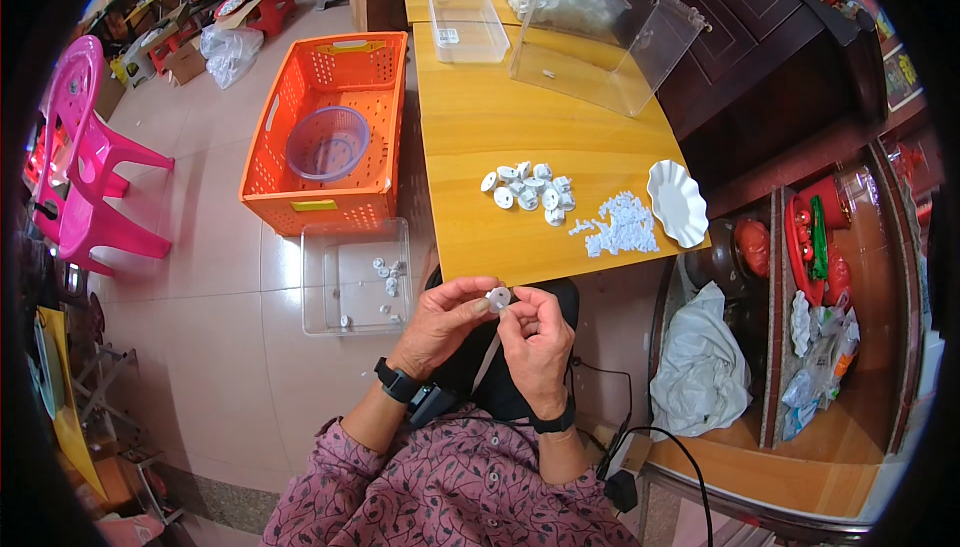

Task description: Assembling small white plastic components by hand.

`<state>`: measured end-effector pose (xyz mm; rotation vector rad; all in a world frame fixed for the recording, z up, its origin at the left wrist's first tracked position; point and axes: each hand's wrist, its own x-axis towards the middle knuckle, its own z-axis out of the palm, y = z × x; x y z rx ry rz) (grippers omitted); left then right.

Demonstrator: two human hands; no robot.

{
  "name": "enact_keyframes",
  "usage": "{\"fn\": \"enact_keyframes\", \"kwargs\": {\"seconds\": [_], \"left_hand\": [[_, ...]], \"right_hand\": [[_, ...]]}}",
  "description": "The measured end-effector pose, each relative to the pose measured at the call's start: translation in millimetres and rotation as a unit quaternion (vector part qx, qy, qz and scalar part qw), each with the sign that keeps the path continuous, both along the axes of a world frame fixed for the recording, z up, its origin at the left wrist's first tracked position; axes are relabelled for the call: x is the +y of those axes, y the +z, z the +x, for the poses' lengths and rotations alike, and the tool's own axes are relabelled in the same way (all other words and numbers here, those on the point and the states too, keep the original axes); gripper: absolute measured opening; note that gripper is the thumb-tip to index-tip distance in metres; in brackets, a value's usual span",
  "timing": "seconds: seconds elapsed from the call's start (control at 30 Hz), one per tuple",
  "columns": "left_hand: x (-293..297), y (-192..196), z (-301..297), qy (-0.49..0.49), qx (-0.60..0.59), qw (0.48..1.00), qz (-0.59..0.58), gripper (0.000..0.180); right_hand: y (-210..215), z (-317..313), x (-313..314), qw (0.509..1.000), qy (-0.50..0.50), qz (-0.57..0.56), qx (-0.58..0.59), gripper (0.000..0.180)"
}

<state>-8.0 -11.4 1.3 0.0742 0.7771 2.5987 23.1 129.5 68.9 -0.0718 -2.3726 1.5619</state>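
Between my two hands, just off the near edge of the table, is a small round white plastic part [498, 298]. My left hand [440, 322] pinches it from the left with thumb and forefinger. From the right, the fingertips of my right hand [536, 345] close on its lower edge; whether they hold a second tiny piece is hidden. On the yellow table [460, 237] ahead lies a loose heap of similar white round parts [530, 187]. To its right spreads a pile of tiny white pieces [625, 227], beside a white scalloped dish [678, 204].
An orange crate [320, 211] holding a purple basket [328, 144] stands left of the table. Below it, a clear bin [330, 322] contains several white parts. Clear containers [468, 27] sit at the table's far end. Right is a shelf with bags [700, 367]; a black cable [690, 457] runs nearby.
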Motion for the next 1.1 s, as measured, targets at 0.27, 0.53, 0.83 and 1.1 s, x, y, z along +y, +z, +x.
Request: {"fn": "enact_keyframes", "kwargs": {"seconds": [0.27,0.53,0.83,1.1], "left_hand": [[0.6,3.5,0.0,0.004,0.013,1.0,-0.018,0.031],[0.6,3.5,-0.4,0.005,0.025,0.999,-0.036,0.03],[0.4,2.8,-0.8,0.011,0.05,0.997,-0.061,0.028],[-3.1,6.5,-1.2,0.005,0.076,0.991,-0.111,0.025]], "right_hand": [[-0.8,0.4,-0.1,1.0,-0.003,0.02,0.002,0.026],[-2.4,1.0,0.4,0.999,-0.002,0.044,0.009,0.025],[-6.4,0.9,0.8,0.999,-0.001,0.048,0.015,0.026],[-2.8,0.2,5.9,0.999,0.03,0.018,-0.016,0.024]]}}
